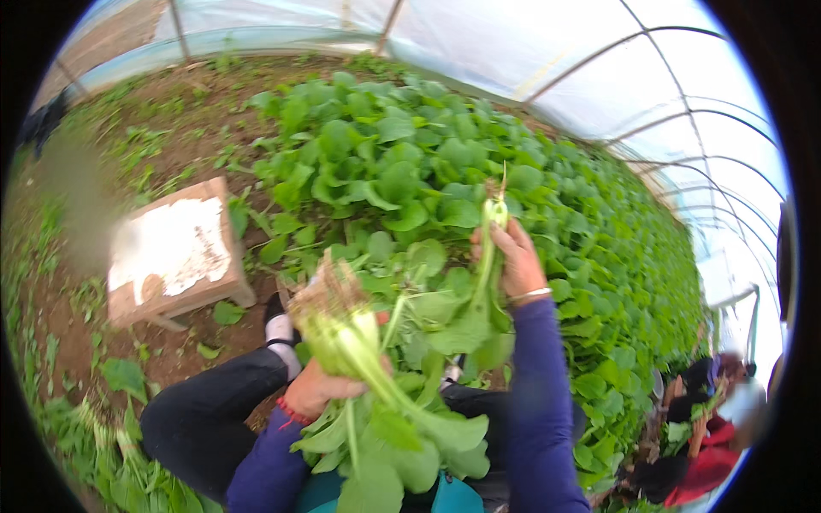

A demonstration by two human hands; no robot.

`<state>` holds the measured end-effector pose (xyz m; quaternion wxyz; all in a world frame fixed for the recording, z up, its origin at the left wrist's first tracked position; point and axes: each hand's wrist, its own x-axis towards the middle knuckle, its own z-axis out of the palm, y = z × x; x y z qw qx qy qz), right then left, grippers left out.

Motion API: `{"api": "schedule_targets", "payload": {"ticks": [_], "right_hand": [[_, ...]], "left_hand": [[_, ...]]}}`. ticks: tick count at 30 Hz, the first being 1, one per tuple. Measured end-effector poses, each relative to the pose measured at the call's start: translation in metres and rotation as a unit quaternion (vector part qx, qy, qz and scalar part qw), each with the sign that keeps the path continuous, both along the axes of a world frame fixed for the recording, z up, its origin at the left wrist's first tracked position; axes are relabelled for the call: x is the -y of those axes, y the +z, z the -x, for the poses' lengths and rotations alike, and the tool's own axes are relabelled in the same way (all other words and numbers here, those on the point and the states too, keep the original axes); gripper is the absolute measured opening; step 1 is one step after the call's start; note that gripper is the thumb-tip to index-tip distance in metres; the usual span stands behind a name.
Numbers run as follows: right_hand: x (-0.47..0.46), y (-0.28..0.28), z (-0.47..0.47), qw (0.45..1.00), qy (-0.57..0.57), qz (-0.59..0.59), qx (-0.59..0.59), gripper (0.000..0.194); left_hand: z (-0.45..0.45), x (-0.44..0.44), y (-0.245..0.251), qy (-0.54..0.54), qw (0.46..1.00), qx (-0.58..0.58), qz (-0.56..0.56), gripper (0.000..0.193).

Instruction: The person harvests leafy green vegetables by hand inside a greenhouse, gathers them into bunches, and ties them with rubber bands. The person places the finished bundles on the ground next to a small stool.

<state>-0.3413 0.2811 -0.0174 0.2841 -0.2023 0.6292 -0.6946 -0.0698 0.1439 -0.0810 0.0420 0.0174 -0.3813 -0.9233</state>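
A thick bunch of leafy greens (343, 343) is gripped by its stalks in my left hand (321, 388), roots turned up and broad leaves hanging over my lap. My right hand (518, 256) holds a smaller plant of the same kind (495, 218), its root end pointing up and away from me. Its leaves trail down toward the bunch, and the two hands are apart. The fingers behind each set of stalks are partly hidden. Just beyond both hands grows a dense bed of leafy greens (397, 154).
A low wooden stool (170, 250) with a white, dirt-marked top stands on the soil at left. Bundled greens (106, 449) lie at lower left. Two people (699, 423) sit at far right among the plants. Plastic sheeting (564, 58) on curved poles encloses the bed.
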Motion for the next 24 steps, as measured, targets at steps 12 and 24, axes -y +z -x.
{"api": "schedule_targets", "payload": {"ticks": [12, 24], "right_hand": [[0.041, 0.045, -0.139, 0.825, 0.232, -0.191, -0.478, 0.044], [0.051, 0.007, -0.174, 0.813, 0.114, -0.211, -0.530, 0.059]], "left_hand": [[0.019, 0.012, -0.001, 0.213, 0.969, 0.121, 0.033, 0.039], [0.023, -0.008, 0.007, 0.319, 0.940, 0.063, 0.100, 0.046]]}}
